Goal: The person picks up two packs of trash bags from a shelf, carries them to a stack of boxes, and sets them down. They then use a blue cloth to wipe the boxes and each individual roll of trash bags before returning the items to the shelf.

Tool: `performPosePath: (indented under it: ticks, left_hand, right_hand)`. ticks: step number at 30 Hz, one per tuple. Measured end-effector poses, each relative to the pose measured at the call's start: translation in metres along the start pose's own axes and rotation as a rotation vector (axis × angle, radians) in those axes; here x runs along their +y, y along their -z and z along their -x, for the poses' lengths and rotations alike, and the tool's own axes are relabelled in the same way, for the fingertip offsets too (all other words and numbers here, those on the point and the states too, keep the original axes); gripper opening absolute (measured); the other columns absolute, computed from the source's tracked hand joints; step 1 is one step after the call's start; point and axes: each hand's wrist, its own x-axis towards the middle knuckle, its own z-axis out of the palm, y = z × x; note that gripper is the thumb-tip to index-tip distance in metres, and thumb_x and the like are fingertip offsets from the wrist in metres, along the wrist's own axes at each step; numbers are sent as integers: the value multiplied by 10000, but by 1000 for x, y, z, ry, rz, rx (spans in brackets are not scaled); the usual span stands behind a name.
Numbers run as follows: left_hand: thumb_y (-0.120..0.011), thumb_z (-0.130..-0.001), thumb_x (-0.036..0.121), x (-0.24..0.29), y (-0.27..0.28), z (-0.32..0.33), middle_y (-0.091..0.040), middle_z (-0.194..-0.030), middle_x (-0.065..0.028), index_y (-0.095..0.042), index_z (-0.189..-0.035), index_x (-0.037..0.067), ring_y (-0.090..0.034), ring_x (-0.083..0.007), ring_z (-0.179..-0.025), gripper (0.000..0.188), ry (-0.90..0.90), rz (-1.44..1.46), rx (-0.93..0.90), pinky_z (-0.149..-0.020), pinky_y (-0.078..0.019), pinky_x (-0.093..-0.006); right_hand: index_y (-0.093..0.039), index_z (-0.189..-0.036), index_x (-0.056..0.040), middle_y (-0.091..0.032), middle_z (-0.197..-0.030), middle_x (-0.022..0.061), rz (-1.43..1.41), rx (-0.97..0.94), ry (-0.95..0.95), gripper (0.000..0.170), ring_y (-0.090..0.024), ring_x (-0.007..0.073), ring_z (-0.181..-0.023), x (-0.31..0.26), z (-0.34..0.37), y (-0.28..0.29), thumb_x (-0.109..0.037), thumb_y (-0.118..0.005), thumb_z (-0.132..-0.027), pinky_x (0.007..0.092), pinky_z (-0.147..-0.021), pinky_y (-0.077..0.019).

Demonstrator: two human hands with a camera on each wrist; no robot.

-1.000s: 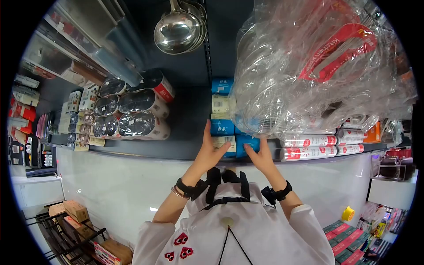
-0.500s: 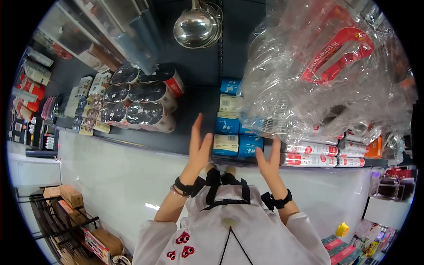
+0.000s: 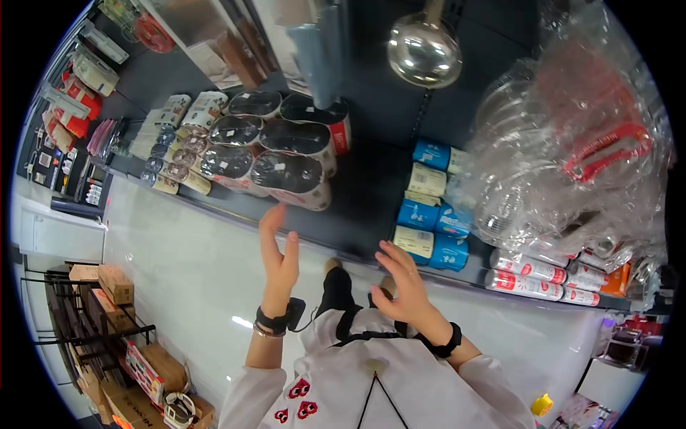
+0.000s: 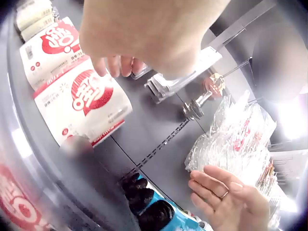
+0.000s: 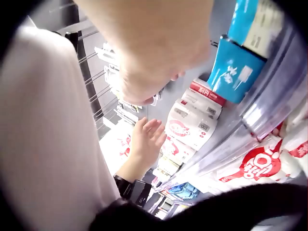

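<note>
In the head view, the left hand (image 3: 279, 261) is raised at the shelf edge, fingers extended, just below the white-and-red wrapped packs with dark tops (image 3: 289, 175). The right hand (image 3: 406, 289) hovers empty, fingers spread, by the shelf edge, below and left of the blue and cream packs (image 3: 418, 214). In the left wrist view, the white-and-red pack (image 4: 89, 96) lies below the left hand's fingers. Blue packs (image 5: 236, 67) stand beside the right arm in the right wrist view. Neither hand holds anything.
Shiny ladles (image 3: 425, 53) hang above the shelf (image 3: 357, 207). Plastic-wrapped strainers (image 3: 529, 171) hang on the right over white-and-red rolls (image 3: 525, 284). Small bottles and packs (image 3: 168, 154) stand at the left. A black rack with cartons (image 3: 114, 284) is at lower left.
Both hands have come away from the blue and cream packs and moved left, the left hand toward the dark-topped packs. The head view has turned and shifted left.
</note>
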Motion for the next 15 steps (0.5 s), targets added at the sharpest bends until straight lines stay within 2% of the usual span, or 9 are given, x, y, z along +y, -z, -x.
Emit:
performPosePath:
  ticks: [2,5,7,9,10,11,13,14,15]
  left_hand:
    - [-576,-983,123,-18,21,-27,-543,-1389,-207,-505,-1356,-41,-506,-344,-1298,413,-159,-135,6,-1104,-378,-426]
    - [-581,-982,133,-36,51,-68,-549,-1381,-205,-518,-1346,-33,-499,-339,-1306,405,-201,-108,-3,-1101,-378,-419]
    - [-586,-979,130,-47,65,-82,-530,-1403,-200,-489,-1375,-22,-483,-337,-1325,435,-141,-39,-53,-1106,-372,-415]
    - [-538,-1007,152,-54,60,-79,-466,-1464,-193,-426,-1415,-22,-442,-297,-1381,457,87,267,-140,-1145,-350,-440]
    - [-612,-954,129,-56,61,-77,-377,-1529,-203,-356,-1458,-13,-377,-312,-1423,583,100,256,-209,-1149,-342,-455]
    - [-612,-954,129,-59,61,-74,-377,-1529,-203,-356,-1458,-13,-377,-312,-1423,583,101,262,-221,-1149,-342,-455]
    - [-690,-884,93,-67,60,-71,-264,-1587,-208,-282,-1499,0,-296,-335,-1464,744,-139,24,-254,-1157,-332,-468]
    - [-741,-827,56,-75,61,-71,-198,-1611,-212,-220,-1529,13,-246,-359,-1484,875,-124,-28,-302,-1165,-323,-468]
    - [-716,-861,81,-80,61,-73,-202,-1614,-211,-237,-1528,13,-211,-350,-1501,824,-115,22,-295,-1172,-314,-467]
  right_hand:
    - [-495,-1410,0,-435,-1515,236,-27,-62,-25,689,-447,421,-1374,-3,-18,-19,-146,-755,-790,481,-1129,-376]
    - [-461,-1430,14,-428,-1510,257,8,-36,-40,733,-444,430,-1372,-4,-47,-50,-157,-766,-786,476,-1131,-374]
    - [-393,-1481,17,-395,-1533,262,63,-12,-33,832,-422,424,-1390,0,-68,-72,-161,-791,-773,474,-1135,-368]
    - [-328,-1524,16,-350,-1568,247,-79,103,-240,921,-391,402,-1420,4,-88,-93,-156,-814,-760,462,-1154,-348]
    - [-244,-1557,19,-315,-1589,237,-100,101,-276,1036,-361,385,-1446,12,-99,-102,-191,-855,-747,451,-1173,-328]
    - [-244,-1557,19,-315,-1589,237,-96,110,-284,1036,-361,385,-1446,18,-109,-112,-191,-855,-747,451,-1173,-328]
    - [-195,-1570,18,-300,-1594,234,-94,146,-317,1116,-342,387,-1458,31,-129,-129,-246,-887,-735,441,-1183,-318]
    - [-146,-1589,-1,-277,-1607,229,-137,123,-376,1194,-327,393,-1463,40,-136,-136,-292,-909,-718,447,-1181,-319]
    - [-138,-1603,-37,-230,-1635,227,-96,92,-389,1180,-311,389,-1474,37,-142,-138,-300,-894,-737,446,-1194,-300]
